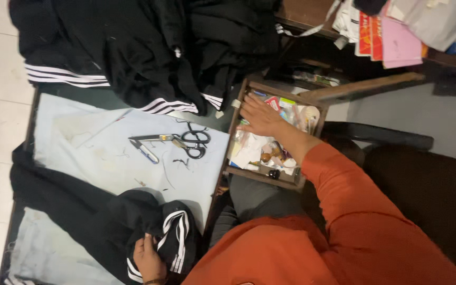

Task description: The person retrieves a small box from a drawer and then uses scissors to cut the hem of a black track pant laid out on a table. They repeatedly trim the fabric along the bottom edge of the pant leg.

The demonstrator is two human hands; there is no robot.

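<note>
Right hand: the right hand [259, 117] sits right of centre in the frame, fingers spread and flat, palm down inside the open wooden drawer [237, 138]; its grip is open and closes on nothing.
Left hand: the left hand [148, 258] is at the bottom edge, left of centre, with its fingers curled onto the black striped garment [170, 237]; the grip is closed on that cloth.
Black striped garment: bunched at the lower middle of the frame, with white stripes showing just beside the left hand; it lies on the pale blue cloth [101, 148] and trails off toward the lower left.
Wooden drawer: pulled out at the right edge of the tabletop [69, 91], crowded with small packets, papers and spools; which item the right hand touches I cannot tell.
Scissors: the black-handled scissors [178, 141] lie on the pale blue cloth in the centre, blades pointing left, well apart from both hands.
Pen: a small pen [144, 152] rests just below the scissor blades.
Black pile: a heap of black clothing [143, 47] with white stripes fills the upper middle of the frame.
Sleeve: an orange sleeve [344, 195] runs from the right hand down to the lower right.
Papers: red and pink papers [391, 39] sit stacked at the upper right.
</note>
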